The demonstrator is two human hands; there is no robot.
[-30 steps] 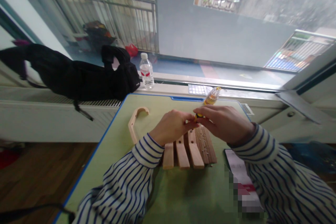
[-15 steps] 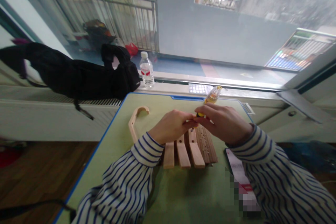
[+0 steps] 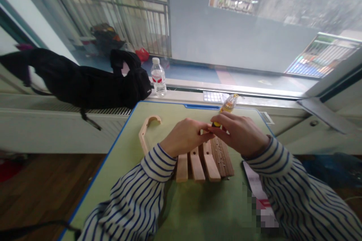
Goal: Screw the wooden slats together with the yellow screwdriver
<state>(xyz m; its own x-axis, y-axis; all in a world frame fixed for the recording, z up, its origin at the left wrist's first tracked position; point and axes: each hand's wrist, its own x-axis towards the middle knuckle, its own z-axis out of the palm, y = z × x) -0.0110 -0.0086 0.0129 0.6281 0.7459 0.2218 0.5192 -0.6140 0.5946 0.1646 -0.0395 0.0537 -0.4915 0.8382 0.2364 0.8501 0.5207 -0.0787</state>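
My right hand (image 3: 245, 134) is closed round a small yellow-and-black handle, probably a screwdriver (image 3: 216, 124), above the wooden pieces. Its tip is hidden by my fingers. My left hand (image 3: 185, 134) meets it from the left, thumb and fingertips pinched together just below the handle; what they pinch is too small to make out. Beneath both hands lies a brown grooved board (image 3: 222, 157) dotted with small screws. Several pale wooden hooks, one of them the right-hand hook (image 3: 212, 167) with a drilled hole, rest side by side over the board, partly covered by my left hand.
A loose curved wooden hook (image 3: 143, 134) lies left on the green table (image 3: 124, 184). A clear yellow-tinted packet (image 3: 228, 103) is at the back edge, with a dark-edged flat item (image 3: 254, 179) by my right sleeve. A water bottle (image 3: 158, 79) and black bag (image 3: 98, 86) sit beyond.
Both hands stay over the board with almost the same grip. My left fingertips have shifted slightly, and the view has moved a little.
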